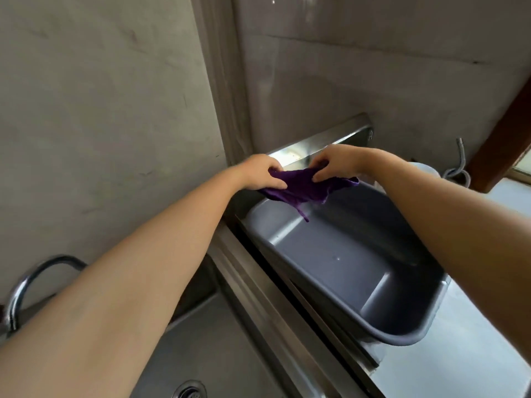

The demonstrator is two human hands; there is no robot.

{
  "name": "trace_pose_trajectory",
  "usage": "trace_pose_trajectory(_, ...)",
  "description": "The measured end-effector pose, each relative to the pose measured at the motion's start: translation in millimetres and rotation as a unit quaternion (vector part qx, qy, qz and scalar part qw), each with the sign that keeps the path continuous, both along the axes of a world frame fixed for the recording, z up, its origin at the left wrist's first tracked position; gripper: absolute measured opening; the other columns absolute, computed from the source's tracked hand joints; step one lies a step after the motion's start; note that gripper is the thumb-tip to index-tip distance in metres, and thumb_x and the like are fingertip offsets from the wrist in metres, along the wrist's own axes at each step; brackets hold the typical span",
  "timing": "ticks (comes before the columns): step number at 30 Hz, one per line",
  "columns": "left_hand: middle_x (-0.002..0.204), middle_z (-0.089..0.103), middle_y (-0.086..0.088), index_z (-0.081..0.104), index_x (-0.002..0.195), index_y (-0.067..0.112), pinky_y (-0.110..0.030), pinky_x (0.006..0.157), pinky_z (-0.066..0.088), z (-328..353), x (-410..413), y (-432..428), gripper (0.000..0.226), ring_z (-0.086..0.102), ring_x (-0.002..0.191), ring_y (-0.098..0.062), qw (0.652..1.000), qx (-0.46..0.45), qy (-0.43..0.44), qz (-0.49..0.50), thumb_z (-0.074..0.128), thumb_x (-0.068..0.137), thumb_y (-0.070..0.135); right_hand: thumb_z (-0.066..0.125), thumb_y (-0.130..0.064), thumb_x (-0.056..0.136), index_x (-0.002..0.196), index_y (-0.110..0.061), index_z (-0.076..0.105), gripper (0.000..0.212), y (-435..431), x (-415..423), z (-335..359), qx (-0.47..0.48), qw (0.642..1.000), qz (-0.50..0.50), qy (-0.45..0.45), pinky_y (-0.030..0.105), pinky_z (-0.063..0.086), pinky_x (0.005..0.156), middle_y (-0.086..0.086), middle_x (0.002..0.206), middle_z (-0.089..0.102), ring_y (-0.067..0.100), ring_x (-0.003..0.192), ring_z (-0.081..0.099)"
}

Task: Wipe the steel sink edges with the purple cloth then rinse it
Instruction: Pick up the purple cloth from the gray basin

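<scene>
**Two hands hold the purple cloth over the grey tub**

The left hand (pixel 260 172) and the right hand (pixel 334 163) each pinch one end of the soft purple cloth (pixel 306 188). The fingers are curled tight on it, not spread. The cloth hangs between the hands in the air, with a thin corner dangling down. It is at the far end of the scene, just above the far rim of the big grey plastic tub (pixel 359 268) and close to the shiny steel edge strip (pixel 321 142) by the wall.

The steel sink (pixel 212 340) is near and to the left, with its round drain (pixel 189 390) at the bottom and a curved shiny tap (pixel 26 285) on the far left.

What could go wrong? I think the cloth could slip out of one hand and drop into the tub if the pinch gets loose. The dangling corner could also drag and drip on spots that should stay clean. The tub stands in the way, so an arm could bump it while wiping.

I cannot see any words, labels or brand names anywhere.
</scene>
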State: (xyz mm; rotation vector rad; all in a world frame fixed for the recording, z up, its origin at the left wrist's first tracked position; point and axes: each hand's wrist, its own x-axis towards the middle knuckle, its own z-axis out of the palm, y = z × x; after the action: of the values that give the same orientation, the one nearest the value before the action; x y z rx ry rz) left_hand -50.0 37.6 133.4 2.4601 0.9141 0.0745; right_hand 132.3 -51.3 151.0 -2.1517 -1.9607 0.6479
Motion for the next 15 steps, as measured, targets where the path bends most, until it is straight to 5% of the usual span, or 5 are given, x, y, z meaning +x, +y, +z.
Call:
trace_pose_trajectory(11, 0.103, 0.063, -0.006, 0.062, 0.11, 0.01, -0.025, 0.072, 0.038, 50, -84, -17, 0.032, 0.054, 0.086, -0.017, 0.994, 0.076, -0.01, 0.082, 0.069, 0.082, 0.025, 0.063, -0.016, 0.085, 0.094, -0.02, 0.066, 0.01, 8, -79, 54, 0.044, 0.996, 0.074, 0.017, 0.026, 0.047, 0.073, 0.001, 0.088, 0.067, 0.017, 0.079, 0.062)
trace_pose_trajectory(15, 0.111, 0.066, -0.01, 0.063, 0.111, 0.007, -0.027, 0.079, 0.043, 58, -135, -25, 0.033, 0.06, 0.099, -0.025, 0.986, 0.104, -0.019, 0.128, 0.069, 0.081, 0.02, 0.062, -0.016, 0.086, 0.103, -0.013, 0.067, 0.018, 16, -124, 63, 0.061, 0.991, 0.12, 0.012, 0.024, 0.047, 0.069, 0.002, 0.091, 0.065, 0.016, 0.079, 0.06)
